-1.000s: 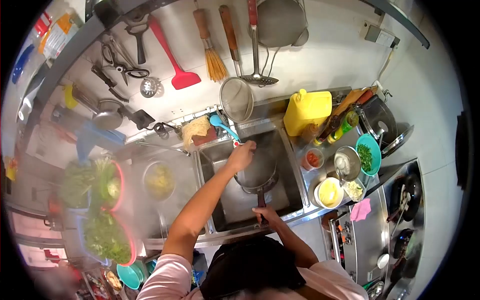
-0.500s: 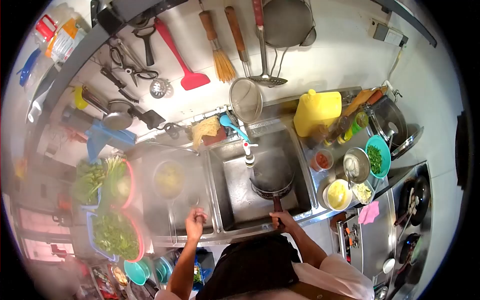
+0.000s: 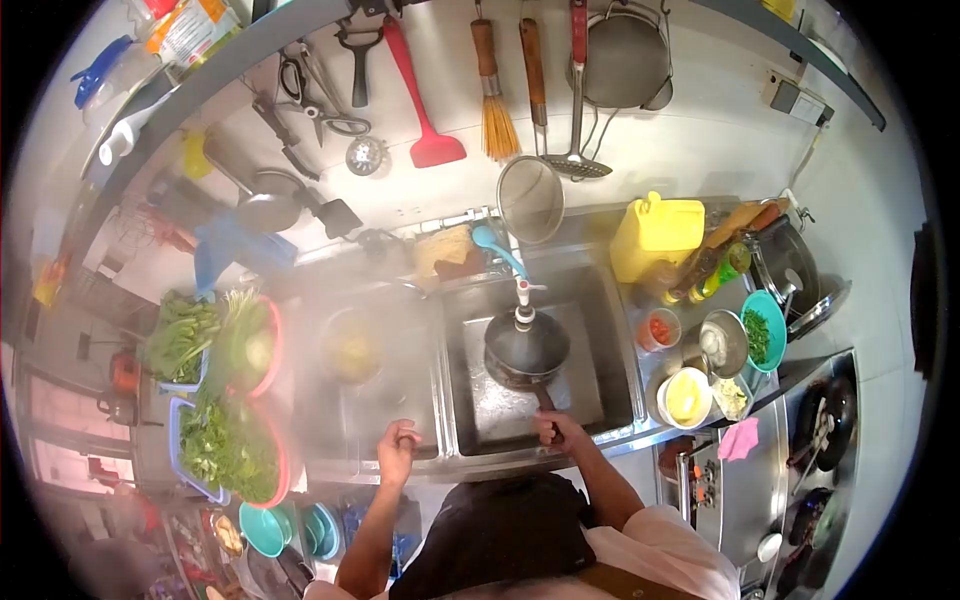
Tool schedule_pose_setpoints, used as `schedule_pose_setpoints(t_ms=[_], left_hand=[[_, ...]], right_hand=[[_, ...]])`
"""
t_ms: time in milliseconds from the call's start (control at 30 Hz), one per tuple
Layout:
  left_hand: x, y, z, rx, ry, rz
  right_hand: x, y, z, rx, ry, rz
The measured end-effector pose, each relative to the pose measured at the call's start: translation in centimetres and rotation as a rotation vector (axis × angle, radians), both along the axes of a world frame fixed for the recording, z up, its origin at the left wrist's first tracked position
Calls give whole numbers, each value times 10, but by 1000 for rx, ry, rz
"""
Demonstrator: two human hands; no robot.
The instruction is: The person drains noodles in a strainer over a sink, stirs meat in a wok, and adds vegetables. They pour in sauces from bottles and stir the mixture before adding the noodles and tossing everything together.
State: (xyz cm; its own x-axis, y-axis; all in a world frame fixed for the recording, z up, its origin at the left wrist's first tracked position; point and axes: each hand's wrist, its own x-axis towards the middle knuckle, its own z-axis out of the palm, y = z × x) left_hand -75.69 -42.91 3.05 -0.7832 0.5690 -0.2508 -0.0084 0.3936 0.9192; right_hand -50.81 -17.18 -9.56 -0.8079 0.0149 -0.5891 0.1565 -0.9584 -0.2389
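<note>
A dark saucepan (image 3: 526, 345) sits in the right sink basin under the white tap (image 3: 524, 300), its handle pointing toward me. My right hand (image 3: 558, 430) is wrapped round that handle near the front edge of the sink. Over the front of the left basin, my left hand (image 3: 399, 442) is closed in a loose curl; what it holds, if anything, is too small to make out. Beyond it, a strainer with yellowish food (image 3: 354, 348) shows faintly through steam in the left basin.
Greens fill baskets (image 3: 230, 450) at the left. On the right counter stand a yellow jug (image 3: 655, 238), bottles, a steel bowl (image 3: 716, 342), a white bowl (image 3: 685, 398) and a teal bowl (image 3: 764, 332). Utensils hang on the wall, among them a red spatula (image 3: 437, 148).
The saucepan has moved left in the right basin to under the tap, with my right hand still on its handle. The camera view has shifted, and steam now veils more of the left basin.
</note>
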Motion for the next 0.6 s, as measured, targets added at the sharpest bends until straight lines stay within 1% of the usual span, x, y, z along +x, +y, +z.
schedule_pose_setpoints(t_ms=[33,67,133,167,200,267,300,367,400,467,533,600], left_hand=[[-2,-5,1,0,24,-12],[-4,-11,0,0,48,-25],[-2,-27,-5,-9,45,20],[0,-35,-7,-20,41,63],[1,-44,-13,-18,42,67],[5,-57,-20,13,11,118],[8,-59,-20,13,9,120],[12,-62,-21,-1,-89,178],[12,-62,-22,-2,-87,187],[11,-64,-23,-113,55,112],[6,-64,-24,-118,110,115],[-2,-71,-28,-130,163,108]], right_hand=[[0,2,0,-42,-7,-65],[5,4,1,-42,-4,-63],[25,6,-5,162,-79,-3],[37,4,-9,70,-45,-53],[39,5,1,72,-44,-49],[53,3,26,319,-140,90],[55,1,27,319,-142,93],[51,-4,27,241,-91,146],[46,-4,24,240,-88,154],[31,-6,14,254,-76,141],[16,2,6,225,-63,139],[6,8,4,364,0,105]])
